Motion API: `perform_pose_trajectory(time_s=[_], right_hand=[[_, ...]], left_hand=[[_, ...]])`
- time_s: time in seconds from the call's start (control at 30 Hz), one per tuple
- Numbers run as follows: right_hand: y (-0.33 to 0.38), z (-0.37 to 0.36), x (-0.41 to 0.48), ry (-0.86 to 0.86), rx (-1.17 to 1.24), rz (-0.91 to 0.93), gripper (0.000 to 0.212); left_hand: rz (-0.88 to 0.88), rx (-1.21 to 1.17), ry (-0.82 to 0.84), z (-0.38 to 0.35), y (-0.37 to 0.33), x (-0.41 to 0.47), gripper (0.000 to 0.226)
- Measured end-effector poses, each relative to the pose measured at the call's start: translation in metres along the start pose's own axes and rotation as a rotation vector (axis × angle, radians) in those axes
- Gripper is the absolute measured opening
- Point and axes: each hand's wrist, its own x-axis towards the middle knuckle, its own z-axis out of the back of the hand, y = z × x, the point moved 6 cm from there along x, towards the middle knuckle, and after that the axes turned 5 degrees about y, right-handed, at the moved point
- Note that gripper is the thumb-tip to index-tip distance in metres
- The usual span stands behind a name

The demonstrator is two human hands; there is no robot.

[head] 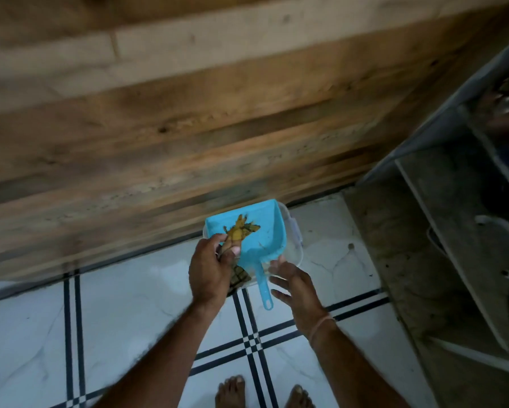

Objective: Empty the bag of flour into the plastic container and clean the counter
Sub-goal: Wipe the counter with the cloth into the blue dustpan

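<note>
Plastic container [294, 245] under blue dustpan [247, 234], beyond spread right hand [294, 285], left hand [210, 273] gripping cloth [238, 231]

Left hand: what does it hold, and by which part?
The left hand grips a yellowish cloth near its middle, over the blue dustpan; the right hand is open, holding nothing.

A blue dustpan [247, 234] with a long handle sits tilted, a yellowish cloth [240, 229] lying in its scoop. Behind it stands a broad wall of brown wooden planks [188, 113]. Below lies a floor of white tiles [129, 304] crossed by dark double lines [248, 334]. Two bare feet [262, 391] stand at the bottom edge. To the right rises a grey concrete shelf unit [438, 216] with a white cable [500, 228] in it.
</note>
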Motion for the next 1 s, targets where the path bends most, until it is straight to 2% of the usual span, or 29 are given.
perform_pose_trajectory(time_s=[0.07, 0.13, 0.2, 0.3, 0.4, 0.47, 0.57, 0.67, 0.83, 1.0], right_hand=[[0.039, -0.008, -0.028, 0.120, 0.025, -0.017, 0.056], [0.090, -0.014, -0.063, 0.160, 0.007, -0.002, 0.060], [0.132, -0.018, -0.097, 0.162, -0.045, 0.005, 0.060], [0.191, -0.007, -0.165, 0.096, -0.046, 0.036, 0.052], [0.230, 0.016, -0.229, 0.000, 0.101, 0.086, 0.030], [0.260, 0.029, -0.275, -0.024, 0.201, 0.137, 0.026], [0.293, 0.042, -0.336, -0.047, 0.321, 0.217, 0.034], [0.319, 0.061, -0.382, -0.035, 0.433, 0.321, 0.041], [0.345, 0.102, -0.437, -0.051, 0.502, 0.472, 0.055], [0.367, 0.159, -0.474, -0.084, 0.484, 0.556, 0.040]], left_hand=[[-0.109, 0.059, 0.072, 0.006, -0.047, -0.015, 0.040], [-0.253, 0.148, 0.149, 0.012, -0.103, -0.032, 0.035], [-0.343, 0.209, 0.210, 0.015, -0.150, -0.047, 0.045], [-0.392, 0.148, 0.326, 0.038, -0.226, -0.076, 0.062], [-0.350, -0.045, 0.387, 0.066, -0.288, -0.099, 0.066], [-0.236, -0.193, 0.376, 0.090, -0.327, -0.115, 0.064], [-0.073, -0.343, 0.634, 0.096, -0.376, -0.146, 0.062], [-0.086, -0.388, 0.780, 0.094, -0.427, -0.173, 0.046], [-0.159, -0.485, 0.811, 0.081, -0.510, -0.222, 0.018], [-0.250, -0.427, 0.738, 0.037, -0.568, -0.239, 0.024]])
